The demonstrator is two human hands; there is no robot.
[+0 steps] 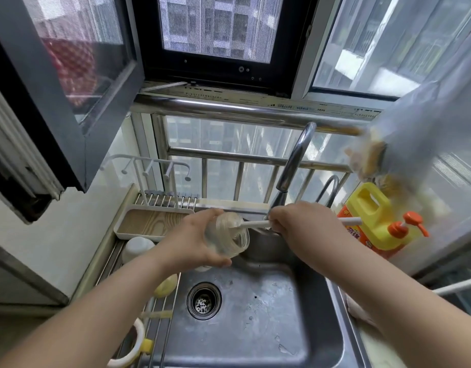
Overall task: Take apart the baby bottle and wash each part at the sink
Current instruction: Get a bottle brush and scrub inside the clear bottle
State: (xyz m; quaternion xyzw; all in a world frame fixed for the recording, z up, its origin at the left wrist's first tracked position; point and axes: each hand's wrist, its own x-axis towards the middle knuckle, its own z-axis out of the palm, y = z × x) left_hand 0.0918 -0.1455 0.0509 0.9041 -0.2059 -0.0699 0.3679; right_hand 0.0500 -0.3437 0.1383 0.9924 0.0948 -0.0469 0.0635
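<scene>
My left hand (pixel 194 241) grips a clear, ribbed baby bottle body (pixel 229 235) on its side above the back of the steel sink (pixel 316 309), its open mouth facing right. My right hand (pixel 295 221) pinches the white handle of a bottle brush (pixel 255 223), and the brush head sits inside the bottle's mouth. The handle's far end (pixel 351 221) sticks out past my right hand. On the rack to the left lie a white cap-like part (pixel 137 248) and a pale yellow part (pixel 165 285).
A curved steel tap (pixel 295 158) rises behind my hands. An orange-and-yellow detergent jug (pixel 372 221) with a pump stands at the right. A wood-bottomed white tray (pixel 149 221) and a wire drying rack (pixel 154 314) are on the left. The sink drain (pixel 204 300) lies below.
</scene>
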